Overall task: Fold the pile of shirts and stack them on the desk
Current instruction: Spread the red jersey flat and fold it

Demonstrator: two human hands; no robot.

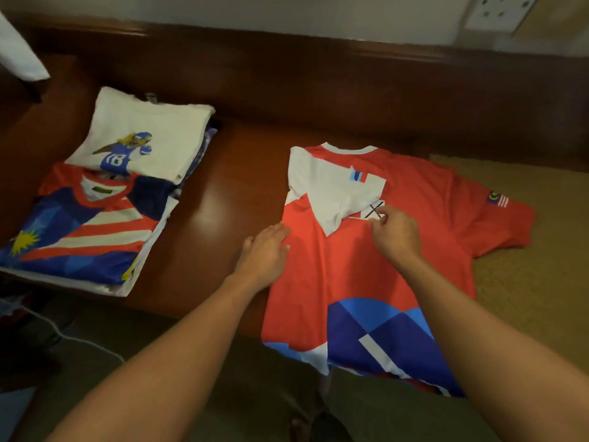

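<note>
Head view: at the left of the frame, folded shirts (95, 231) lie stacked on the desk (216, 199). At centre, the left hand (266, 253) presses flat, fingers straight, on the red shirt (350, 275); the right hand (396, 234) pinches its folded-over white sleeve (334, 199).

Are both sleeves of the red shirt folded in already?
No. Only the white sleeve is folded over the red shirt; the red sleeve with the flag patch lies spread out sideways.

Home bedroom or hotel room: polished wooden desk (223, 199); wall socket (500, 11); woven mat (526, 282); folded shirts (105, 193).
</note>
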